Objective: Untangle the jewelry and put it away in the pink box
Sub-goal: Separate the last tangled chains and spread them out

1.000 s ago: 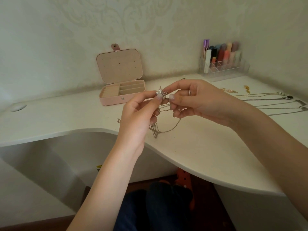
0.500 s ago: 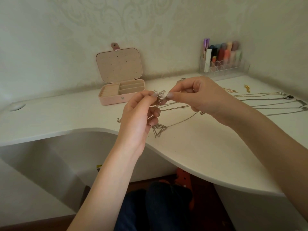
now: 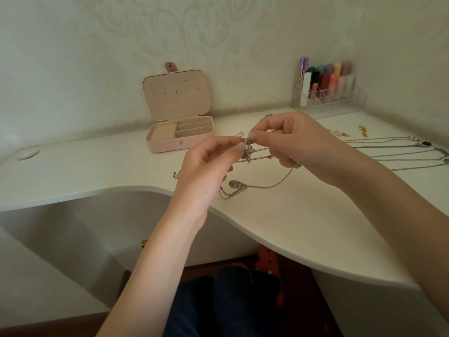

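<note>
Since a moment ago, your hands have lifted slightly and the pendant now hangs down between them. Left hand [image 3: 206,164]: thumb and forefinger pinch the silver pendant [image 3: 247,153]. Right hand [image 3: 294,142]: fingertips pinch its top, other fingers curled. Chain [image 3: 264,184]: thin, silver, tangled, trailing in loops onto the desk [image 3: 303,215]. Pink box [image 3: 179,135]: open, behind your left hand, compartments bare. Spare necklaces [image 3: 388,147]: far right.

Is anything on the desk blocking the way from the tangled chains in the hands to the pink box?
Nothing visible does. The pink box stands open, lid up, behind and left of the tangled chains; the desk between them looks bare, apart from a small ring off to the right.
</note>
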Available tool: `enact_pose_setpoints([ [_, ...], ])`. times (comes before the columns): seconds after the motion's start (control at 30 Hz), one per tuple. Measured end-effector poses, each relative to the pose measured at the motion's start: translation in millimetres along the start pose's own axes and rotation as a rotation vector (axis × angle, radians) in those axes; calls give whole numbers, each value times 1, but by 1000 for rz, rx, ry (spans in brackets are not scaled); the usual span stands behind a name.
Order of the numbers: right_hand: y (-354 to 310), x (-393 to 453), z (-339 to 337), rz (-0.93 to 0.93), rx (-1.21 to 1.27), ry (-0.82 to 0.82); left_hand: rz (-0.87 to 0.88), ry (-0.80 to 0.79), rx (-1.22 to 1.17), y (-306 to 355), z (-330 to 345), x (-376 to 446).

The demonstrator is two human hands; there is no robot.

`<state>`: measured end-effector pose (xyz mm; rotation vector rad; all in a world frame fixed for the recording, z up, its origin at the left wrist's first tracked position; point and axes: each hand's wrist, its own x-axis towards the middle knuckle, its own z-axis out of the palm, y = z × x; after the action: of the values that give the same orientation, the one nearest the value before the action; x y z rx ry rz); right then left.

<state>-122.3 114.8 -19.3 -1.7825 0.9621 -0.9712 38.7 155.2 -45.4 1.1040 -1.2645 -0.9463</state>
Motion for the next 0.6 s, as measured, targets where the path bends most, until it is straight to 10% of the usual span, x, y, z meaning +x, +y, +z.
enact_pose_setpoints([
  [0.6,-1,0,-2,24,-46,1,166,36,146,5,-5,-3],
])
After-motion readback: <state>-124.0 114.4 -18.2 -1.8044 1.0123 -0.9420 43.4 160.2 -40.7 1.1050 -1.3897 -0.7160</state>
